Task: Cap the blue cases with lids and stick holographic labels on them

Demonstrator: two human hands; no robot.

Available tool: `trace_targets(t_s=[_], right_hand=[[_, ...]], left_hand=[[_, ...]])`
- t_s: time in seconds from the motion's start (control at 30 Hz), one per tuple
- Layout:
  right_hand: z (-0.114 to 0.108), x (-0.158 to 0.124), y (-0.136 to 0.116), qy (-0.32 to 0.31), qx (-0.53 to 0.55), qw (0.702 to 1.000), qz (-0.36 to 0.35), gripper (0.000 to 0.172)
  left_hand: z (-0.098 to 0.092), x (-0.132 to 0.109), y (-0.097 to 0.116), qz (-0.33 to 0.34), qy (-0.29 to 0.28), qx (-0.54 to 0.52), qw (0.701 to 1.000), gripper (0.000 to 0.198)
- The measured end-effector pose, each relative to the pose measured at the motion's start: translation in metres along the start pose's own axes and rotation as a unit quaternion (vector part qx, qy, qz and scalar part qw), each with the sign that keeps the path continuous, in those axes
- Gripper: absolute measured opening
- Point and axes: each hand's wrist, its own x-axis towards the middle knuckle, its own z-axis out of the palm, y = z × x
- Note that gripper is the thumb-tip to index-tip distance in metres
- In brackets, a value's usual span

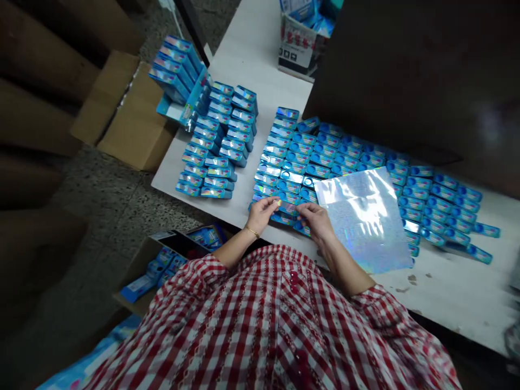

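Both hands are low over the front rows of small blue boxes [290, 186] on the white table. Thumb and fingers of my left hand [262, 212] pinch a small yellowish piece. My right hand [316, 219] is closed at the fingertips near the same row, a short way to the right; what it holds, if anything, is too small to make out. A shiny, see-through sheet [365, 222] lies over some of the boxes just right of my right hand.
More blue boxes [219, 168] stand in rows at the left of the white table [260, 38], beside a blue tray [175, 110] of boxes. A carton [298, 49] stands at the back. Cardboard boxes [125, 119] and an open carton [140, 257] are left, below the table.
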Motion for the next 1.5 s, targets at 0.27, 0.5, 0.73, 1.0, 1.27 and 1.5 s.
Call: trace_targets(t_s=[0.27, 0.5, 0.73, 1.0, 1.27, 1.5], right_hand=[[0.081, 0.021, 0.051, 0.049, -0.104, 0.985, -0.127, 0.027], [0.089, 0.038, 0.066, 0.135, -0.327, 0.898, -0.261, 0.03], [0.089, 0.028, 0.074, 0.107, -0.373, 0.879, -0.276, 0.03], [0.09, 0.023, 0.079, 0.087, -0.485, 0.825, -0.277, 0.027], [0.072, 0.017, 0.073, -0.008, -0.614, 0.702, -0.36, 0.027], [0.04, 0.018, 0.052, -0.102, -0.657, 0.636, -0.392, 0.038]], left_hand=[[-0.075, 0.014, -0.007, -0.003, 0.121, 0.006, 0.993, 0.026], [-0.082, 0.051, -0.023, 0.032, 0.116, 0.069, 0.99, 0.02], [-0.095, 0.038, -0.032, 0.034, 0.101, 0.096, 0.99, 0.017], [-0.101, 0.035, -0.049, 0.039, 0.081, 0.136, 0.987, 0.015], [-0.102, 0.041, -0.066, -0.003, 0.1, 0.134, 0.986, 0.017], [-0.076, 0.036, -0.02, 0.147, 0.131, 0.223, 0.955, 0.02]])
